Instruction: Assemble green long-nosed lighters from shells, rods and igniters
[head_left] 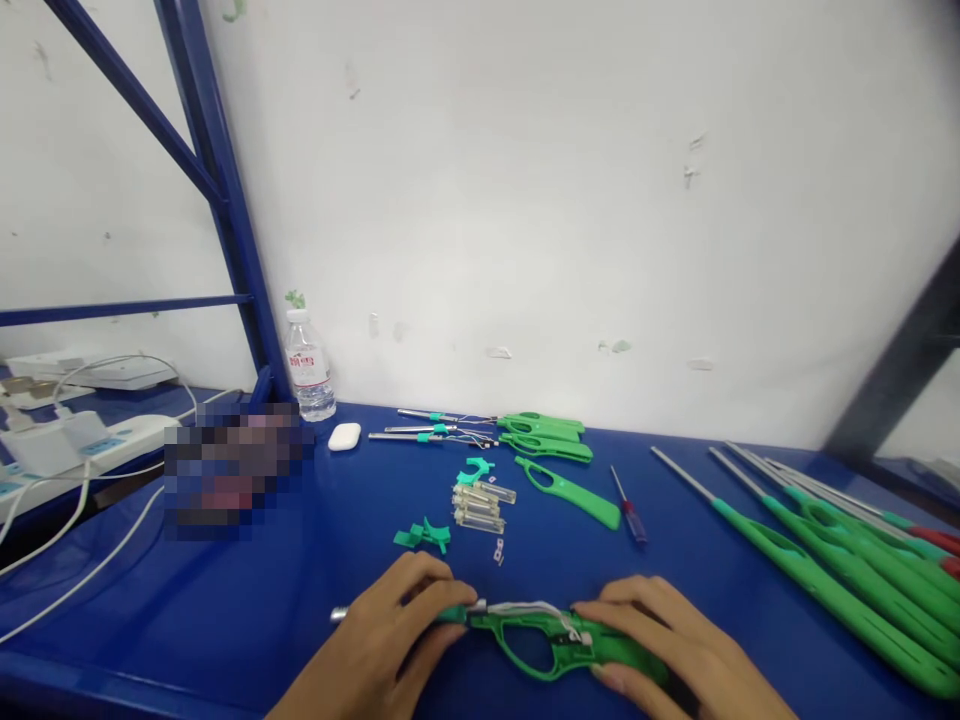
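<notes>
Close to the table's front edge, my left hand pinches a metal lighter tube at its teal collar. My right hand grips an opened green lighter handle, fingers over its wide end. White wires run from the tube into the handle, with a small white-and-black part by the trigger loop. My palms and fingers hide much of both pieces. Just beyond my hands lie teal plastic triggers, clear fuel tanks and small pale clips.
A loose green handle half and a screwdriver lie mid-table. Several part-built lighters rest near the wall, long lighters at right. A water bottle, white case and power strip are at left.
</notes>
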